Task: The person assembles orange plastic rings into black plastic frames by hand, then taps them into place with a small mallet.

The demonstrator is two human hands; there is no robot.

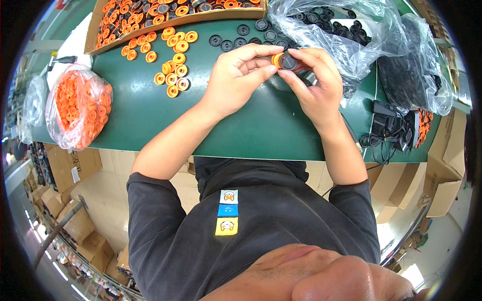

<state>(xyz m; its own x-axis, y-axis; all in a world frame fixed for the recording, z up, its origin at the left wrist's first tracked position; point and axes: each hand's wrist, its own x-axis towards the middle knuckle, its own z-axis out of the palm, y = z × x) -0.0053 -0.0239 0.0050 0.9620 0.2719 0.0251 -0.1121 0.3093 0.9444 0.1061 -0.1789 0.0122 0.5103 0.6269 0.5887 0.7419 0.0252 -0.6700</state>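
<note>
Above the far half of the green table, my hands meet fingertip to fingertip. My left hand [238, 78] pinches a round orange plastic cap [275, 60]. Against its right side sits a black ribbed disc [288, 61], gripped between the thumb and fingers of my right hand [319, 83]. The two pieces touch, though I cannot tell whether they are joined. Loose orange caps [172, 79] lie left of my hands. Black discs [227, 45] are scattered just beyond my left hand.
A cardboard box [175, 22] of mixed orange and black pieces stands at the back. Clear bags hold orange pieces [75, 108] at left and black discs [346, 34] at back right. A black adapter with cables [387, 128] lies near the table's right end [281, 135].
</note>
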